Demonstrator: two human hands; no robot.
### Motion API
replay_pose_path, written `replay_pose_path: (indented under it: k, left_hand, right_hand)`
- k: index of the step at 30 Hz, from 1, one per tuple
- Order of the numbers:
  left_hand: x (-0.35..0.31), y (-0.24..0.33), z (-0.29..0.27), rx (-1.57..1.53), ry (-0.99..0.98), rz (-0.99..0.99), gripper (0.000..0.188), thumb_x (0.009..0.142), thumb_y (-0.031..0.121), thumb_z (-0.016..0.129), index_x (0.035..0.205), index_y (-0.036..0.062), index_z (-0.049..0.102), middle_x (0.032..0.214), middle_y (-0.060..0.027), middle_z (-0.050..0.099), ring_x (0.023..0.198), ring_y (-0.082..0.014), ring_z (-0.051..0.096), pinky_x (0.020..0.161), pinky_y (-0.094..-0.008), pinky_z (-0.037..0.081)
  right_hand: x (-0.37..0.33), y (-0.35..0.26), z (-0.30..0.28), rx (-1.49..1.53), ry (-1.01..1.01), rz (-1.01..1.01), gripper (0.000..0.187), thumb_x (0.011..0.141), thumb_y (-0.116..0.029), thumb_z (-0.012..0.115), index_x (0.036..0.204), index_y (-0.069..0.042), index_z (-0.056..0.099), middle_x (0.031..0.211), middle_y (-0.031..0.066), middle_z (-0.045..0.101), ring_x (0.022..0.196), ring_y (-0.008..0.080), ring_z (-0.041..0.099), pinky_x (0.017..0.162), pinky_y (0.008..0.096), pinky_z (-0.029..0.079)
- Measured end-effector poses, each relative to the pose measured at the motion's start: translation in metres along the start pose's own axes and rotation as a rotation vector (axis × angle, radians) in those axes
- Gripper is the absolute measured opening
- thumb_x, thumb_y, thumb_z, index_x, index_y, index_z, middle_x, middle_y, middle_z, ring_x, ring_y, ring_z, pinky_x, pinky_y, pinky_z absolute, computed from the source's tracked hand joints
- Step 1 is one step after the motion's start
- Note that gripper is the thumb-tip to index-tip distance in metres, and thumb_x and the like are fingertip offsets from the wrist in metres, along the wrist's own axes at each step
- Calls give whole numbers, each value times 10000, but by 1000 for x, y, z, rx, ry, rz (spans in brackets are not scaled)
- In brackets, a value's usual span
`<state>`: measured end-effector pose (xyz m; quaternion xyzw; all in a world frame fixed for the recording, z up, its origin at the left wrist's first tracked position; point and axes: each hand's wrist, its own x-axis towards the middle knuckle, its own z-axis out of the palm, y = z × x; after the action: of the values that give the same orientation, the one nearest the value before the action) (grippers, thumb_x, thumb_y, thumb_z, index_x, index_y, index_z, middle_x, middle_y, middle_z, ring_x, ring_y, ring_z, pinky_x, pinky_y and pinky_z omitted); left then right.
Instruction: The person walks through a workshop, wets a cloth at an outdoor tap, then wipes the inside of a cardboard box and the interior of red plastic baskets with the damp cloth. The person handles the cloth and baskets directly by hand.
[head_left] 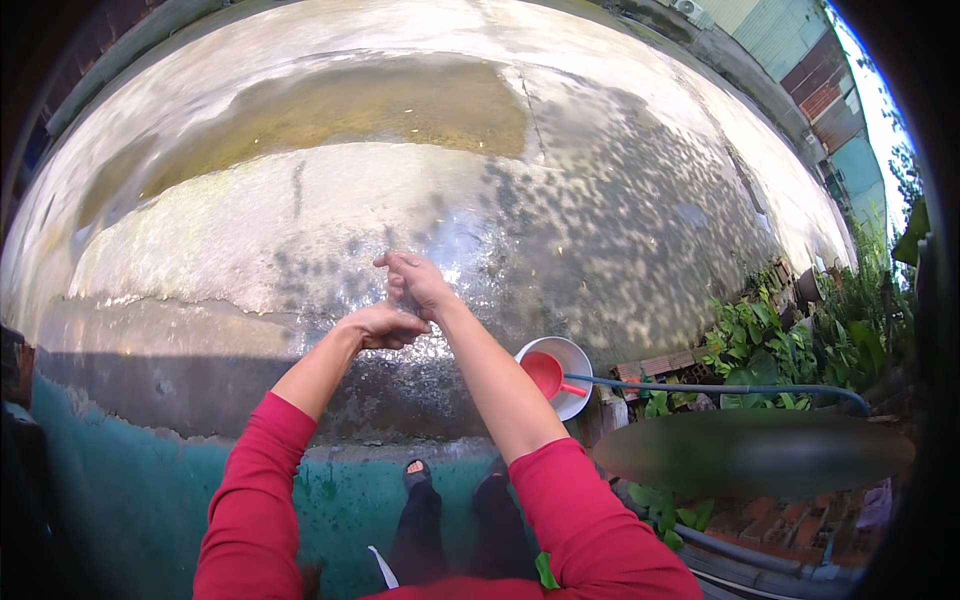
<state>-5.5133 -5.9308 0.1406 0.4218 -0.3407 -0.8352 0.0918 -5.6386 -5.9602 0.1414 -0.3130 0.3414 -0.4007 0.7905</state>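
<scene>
The left hand [385, 326] and the right hand [416, 284] meet out in front of the body, over wet concrete [340, 400], the right one lying slightly farther out and overlapping the left. No object shows in either. The left hand's fingers are loosely bent and point right, under the right wrist; the right hand's are partly curled toward the left, one stretched out, and whether they close on anything small I cannot tell.

The nearest loose thing, a red dipper [543, 374], sits in a white basin [577, 357] to the right of both hands and nearer the body. Its handle runs right and slightly near, away from the grip, and the right arm is the closer one — the right forearm [495, 375] passes just left of the basin. A blue hose [715, 388] reaches from the basin off to the right, toward leafy plants [750, 335].

Much is hard to make out: the palms are mostly hidden, glare whitens the ground behind the fingers, and whether the hands press together or only overlap is unclear. The basin's contents cannot be read — and a dark, blurred oval [755, 452] covers whatever lies nearer than the hose.
</scene>
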Motion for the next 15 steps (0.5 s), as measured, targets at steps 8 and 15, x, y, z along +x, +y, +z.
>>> replay_pose_path:
  k: [8,15]
  left_hand:
    - [22,-25,21,707,523,121,292,765,291,638,788,9,567,581,-97,540,469,-187,476,426,-347,340]
    - [42,-58,60,1004,589,237,478,787,393,598,1027,-20,625,976,-287,635,985,-443,590,824,-478,458]
  right_hand:
    - [1,32,-7,-331,449,-87,379,932,-325,536,678,-44,532,524,-29,425,426,69,390,389,239,311]
    - [-38,50,-29,-929,978,-43,476,934,-377,411,826,13,662,845,262,639,845,428,609,790,478,458]
